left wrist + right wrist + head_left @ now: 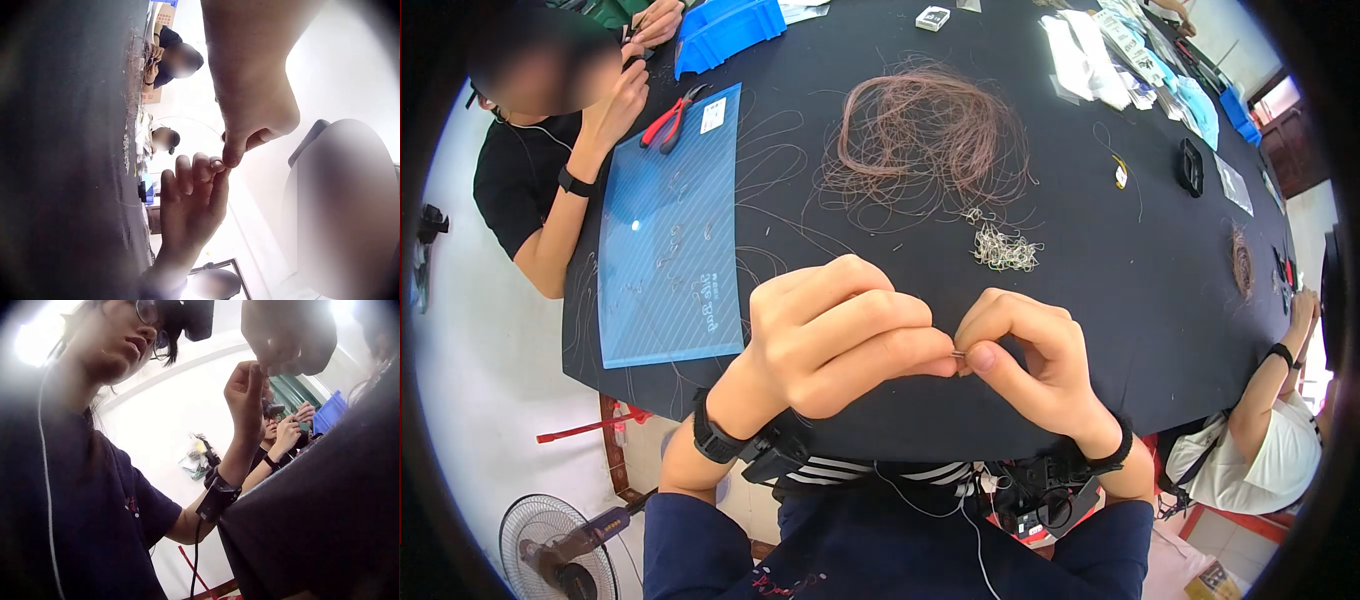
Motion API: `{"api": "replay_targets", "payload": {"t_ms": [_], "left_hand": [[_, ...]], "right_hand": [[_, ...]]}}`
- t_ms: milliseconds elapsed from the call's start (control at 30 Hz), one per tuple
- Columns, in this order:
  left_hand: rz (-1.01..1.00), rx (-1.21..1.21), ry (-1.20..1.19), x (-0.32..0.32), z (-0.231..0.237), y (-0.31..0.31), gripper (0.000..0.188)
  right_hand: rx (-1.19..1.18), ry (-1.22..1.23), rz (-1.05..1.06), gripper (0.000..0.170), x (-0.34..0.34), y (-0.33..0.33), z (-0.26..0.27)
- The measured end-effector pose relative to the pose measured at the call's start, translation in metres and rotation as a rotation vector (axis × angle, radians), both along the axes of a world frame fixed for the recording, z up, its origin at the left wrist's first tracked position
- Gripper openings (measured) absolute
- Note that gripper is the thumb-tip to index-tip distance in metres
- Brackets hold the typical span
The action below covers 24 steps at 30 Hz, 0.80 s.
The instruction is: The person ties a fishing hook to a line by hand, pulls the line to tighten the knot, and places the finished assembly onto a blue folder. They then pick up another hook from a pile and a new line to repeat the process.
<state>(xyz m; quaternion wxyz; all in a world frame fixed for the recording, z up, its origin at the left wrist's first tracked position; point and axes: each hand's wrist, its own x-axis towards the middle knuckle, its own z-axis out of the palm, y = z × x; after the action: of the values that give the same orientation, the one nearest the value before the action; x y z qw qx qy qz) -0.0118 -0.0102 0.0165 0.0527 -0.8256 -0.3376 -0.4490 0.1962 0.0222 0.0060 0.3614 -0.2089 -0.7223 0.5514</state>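
In the head view my left hand (840, 340) and right hand (1035, 360) meet in front of my body, above the near edge of the black table (1140, 330). Between their fingertips shows a short, thin wire-like piece (960, 353), pinched from both sides; its ends are hidden by the fingers. The right thumb and forefinger press together on it. In the left wrist view the left hand (256, 119) and right hand (194, 203) touch at the fingertips. Just beyond the hands lies a heap of small silvery wire hooks (1005, 248).
A tangle of thin brown strands (930, 140) lies behind the hooks. To the left are a blue plastic sheet (670, 240) with fine lines on it and red-handled pliers (665, 128). A blue bin (730, 35) stands farther back. Another person (530, 180) sits at the left.
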Motion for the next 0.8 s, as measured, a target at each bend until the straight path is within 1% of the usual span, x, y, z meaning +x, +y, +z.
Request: {"api": "replay_targets", "payload": {"t_ms": [133,233,333,433,500,567,600,633,700,733,800], "left_hand": [[-0.002,0.002,-0.011,-0.002,-0.003,0.000,0.030],[0.010,0.014,-0.016,-0.002,0.000,0.001,0.029],[0.036,0.048,-0.028,-0.005,0.009,0.002,0.028],[0.080,0.098,-0.037,-0.014,0.023,0.004,0.028],[0.131,0.133,-0.037,-0.022,0.034,0.003,0.027],[0.165,0.176,-0.028,-0.034,0.045,0.001,0.025],[0.198,0.195,-0.022,-0.041,0.051,-0.001,0.023],[0.230,0.213,-0.015,-0.047,0.055,-0.004,0.022],[0.274,0.104,-0.029,-0.058,0.058,-0.011,0.019],[0.295,0.050,-0.036,-0.062,0.058,-0.014,0.018],[0.273,-0.006,-0.073,-0.071,0.058,-0.016,0.015]], "right_hand": [[-0.031,-0.019,0.012,0.006,0.000,0.000,0.001],[-0.148,0.019,0.048,0.009,0.001,-0.001,0.003],[-0.167,0.069,0.142,0.013,0.004,0.003,0.005],[-0.289,0.173,0.241,0.015,0.009,0.008,0.004],[-0.388,0.219,0.289,0.021,0.013,0.011,0.005],[-0.403,0.226,0.328,0.023,0.018,0.016,0.002],[-0.419,0.242,0.355,0.021,0.018,0.018,0.001],[-0.405,0.190,0.346,0.020,0.018,0.018,0.003],[-0.378,0.089,0.323,0.018,0.018,0.017,0.012],[-0.336,0.090,0.306,0.018,0.016,0.016,0.010],[-0.256,0.090,0.272,0.017,0.012,0.015,0.003]]}}
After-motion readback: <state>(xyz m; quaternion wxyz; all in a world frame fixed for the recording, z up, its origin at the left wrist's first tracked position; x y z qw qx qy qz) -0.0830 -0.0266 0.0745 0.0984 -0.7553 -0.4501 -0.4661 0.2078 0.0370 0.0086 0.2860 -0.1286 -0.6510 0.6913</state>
